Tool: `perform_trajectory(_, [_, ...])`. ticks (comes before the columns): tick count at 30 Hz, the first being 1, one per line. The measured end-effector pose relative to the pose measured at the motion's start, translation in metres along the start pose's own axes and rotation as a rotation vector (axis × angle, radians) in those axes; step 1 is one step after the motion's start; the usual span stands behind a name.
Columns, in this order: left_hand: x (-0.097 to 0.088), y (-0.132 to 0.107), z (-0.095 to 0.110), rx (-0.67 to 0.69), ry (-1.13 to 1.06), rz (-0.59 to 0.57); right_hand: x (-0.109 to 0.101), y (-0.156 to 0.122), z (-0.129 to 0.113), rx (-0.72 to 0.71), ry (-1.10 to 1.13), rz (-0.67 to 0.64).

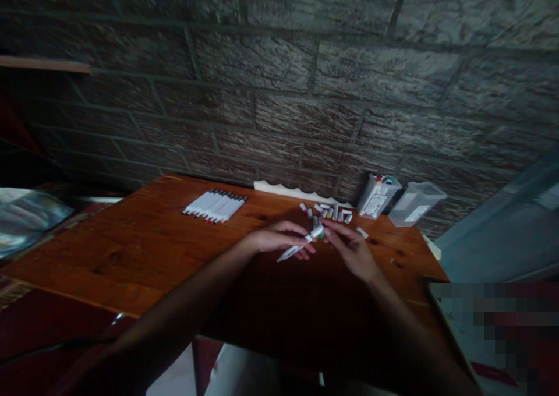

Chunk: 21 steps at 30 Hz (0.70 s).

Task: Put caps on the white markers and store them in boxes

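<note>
My left hand (282,239) is closed around the body of a white marker (292,251), which slants up to the right over the table. My right hand (351,247) pinches the marker's upper end, where a white marker cap (317,231) with a dark blue tip shows between the fingers. Just beyond my hands lie several loose white marker caps (336,212) with coloured ends. To the left, a row of white markers (216,205) lies side by side on the table.
A wooden table (144,244) stands against a stone-block wall (279,116). At its back right are a clear plastic box holding markers (373,202) and another clear box (417,205). A white scalloped strip (297,194) runs along the wall. Shiny plastic (30,218) lies at far left.
</note>
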<state>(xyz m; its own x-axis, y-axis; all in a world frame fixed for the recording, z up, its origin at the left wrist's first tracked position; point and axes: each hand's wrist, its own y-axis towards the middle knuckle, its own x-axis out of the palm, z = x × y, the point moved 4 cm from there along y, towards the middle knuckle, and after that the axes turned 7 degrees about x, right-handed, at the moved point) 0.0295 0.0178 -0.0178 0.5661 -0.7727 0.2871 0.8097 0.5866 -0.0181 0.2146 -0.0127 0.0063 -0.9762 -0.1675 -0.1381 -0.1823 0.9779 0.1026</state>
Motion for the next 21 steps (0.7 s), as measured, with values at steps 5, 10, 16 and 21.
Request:
perform_trajectory(5, [0.004,0.001,0.000,0.026,-0.075,-0.030,-0.003,-0.004,-0.006,-0.049,-0.095,0.019])
perform_trajectory(10, [0.007,-0.001,0.005,0.039,-0.054,-0.019,-0.002,-0.004,-0.011,-0.014,-0.021,0.053])
perform_trajectory(16, [-0.002,0.002,0.007,0.143,-0.108,0.090,-0.053,0.016,0.013,0.049,0.093,0.401])
perform_trajectory(21, [-0.012,0.004,0.013,0.236,-0.240,0.230,-0.099,0.025,0.048,0.123,-0.270,0.681])
